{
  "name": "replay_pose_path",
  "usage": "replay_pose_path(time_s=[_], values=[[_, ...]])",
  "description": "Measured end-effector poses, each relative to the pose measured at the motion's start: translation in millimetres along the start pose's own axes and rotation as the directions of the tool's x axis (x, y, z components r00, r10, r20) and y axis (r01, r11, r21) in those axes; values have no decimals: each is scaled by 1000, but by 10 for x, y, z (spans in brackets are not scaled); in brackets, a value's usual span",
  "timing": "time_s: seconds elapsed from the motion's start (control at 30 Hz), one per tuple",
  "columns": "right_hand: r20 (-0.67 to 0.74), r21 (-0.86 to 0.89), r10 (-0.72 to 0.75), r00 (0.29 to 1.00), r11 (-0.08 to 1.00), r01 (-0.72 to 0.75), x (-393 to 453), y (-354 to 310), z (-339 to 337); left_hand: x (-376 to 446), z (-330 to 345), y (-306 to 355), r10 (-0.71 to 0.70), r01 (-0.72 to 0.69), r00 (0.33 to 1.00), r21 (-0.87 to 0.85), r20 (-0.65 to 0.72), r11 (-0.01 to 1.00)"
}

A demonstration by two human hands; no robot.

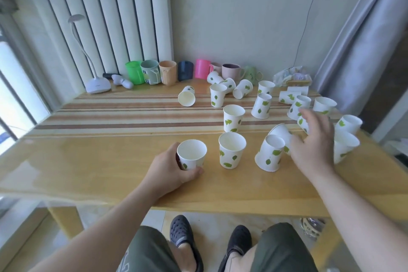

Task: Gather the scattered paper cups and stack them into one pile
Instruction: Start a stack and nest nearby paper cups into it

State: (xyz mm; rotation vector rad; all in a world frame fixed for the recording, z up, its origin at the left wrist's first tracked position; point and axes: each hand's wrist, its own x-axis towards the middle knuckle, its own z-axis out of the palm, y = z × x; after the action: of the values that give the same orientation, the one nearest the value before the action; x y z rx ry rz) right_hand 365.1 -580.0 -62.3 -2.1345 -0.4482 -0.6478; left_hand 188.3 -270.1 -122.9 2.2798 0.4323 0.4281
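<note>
On the near part of the wooden tabletop [110,161], the left hand [170,172] has its grip wrapped around an upright paper cup [192,157], white with green leaves, thumb in front at the base and fingers behind; the cup stands on the surface with its mouth up. Just to its right stands a second upright cup [231,152], free of either hand, and behind that a third upright cup [233,117]. Further right an upside-down cup [269,153] leans slightly, and touching it from behind lies a tipped cup [281,133] on its side.

The right hand [313,143] hovers over this pair with the grip spread, fingers splayed and blurred, holding nothing; its fingertips sit near the tipped cup and partly cover another cup behind them. Whether they touch any cup cannot be told.

More paper cups are scattered across the right and far part of the tabletop, some upright, some inverted, some on their sides, including one lying cup [187,96] with its mouth toward the camera. Along the back wall stands a row of coloured plastic mugs [167,72], with a white desk lamp [97,85] at the left end.
</note>
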Motion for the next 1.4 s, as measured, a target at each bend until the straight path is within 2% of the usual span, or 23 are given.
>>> replay_pose_path(time_s=[0.07,0.13,0.2,0.23,0.37,0.67,0.8,0.9,1.0,1.17,1.33,1.4], values=[[117,143,-123,986,984,106,-18,-388,69,-3,-3,0,-4,4,1000,8,6,1000],[384,247,-142,912,968,47,-132,-651,206,-5,-3,5,-3,3,1000,9,11,1000],[585,201,-81,807,978,-47,-268,-721,386,-2,1,8,-1,1,1000,4,10,1000],[614,162,-39,788,984,-78,-338,-710,481,0,5,8,4,-4,1000,6,8,1000],[581,117,163,797,953,-279,-569,-599,755,4,24,13,23,-23,1000,18,-8,1000],[486,92,253,836,937,-337,-532,-559,895,61,50,-41,25,-25,999,10,-29,1000],[427,343,162,890,881,-325,-251,-961,838,70,51,-46,44,-44,999,-7,-28,999],[481,485,23,877,826,-288,-255,-1276,899,64,48,-51,40,-40,999,-14,-26,999],[562,461,-20,827,838,-293,-417,-1368,1042,56,43,-41,51,-51,999,5,-20,999],[663,363,25,748,863,-350,-680,-1281,1107,57,65,-44,77,-75,996,58,-38,995],[693,300,-2,721,910,-286,-692,-1169,923,57,75,-60,75,-72,996,63,-39,995],[664,274,-30,747,939,-206,-613,-1068,729,71,49,-51,31,-31,999,51,-17,998]])
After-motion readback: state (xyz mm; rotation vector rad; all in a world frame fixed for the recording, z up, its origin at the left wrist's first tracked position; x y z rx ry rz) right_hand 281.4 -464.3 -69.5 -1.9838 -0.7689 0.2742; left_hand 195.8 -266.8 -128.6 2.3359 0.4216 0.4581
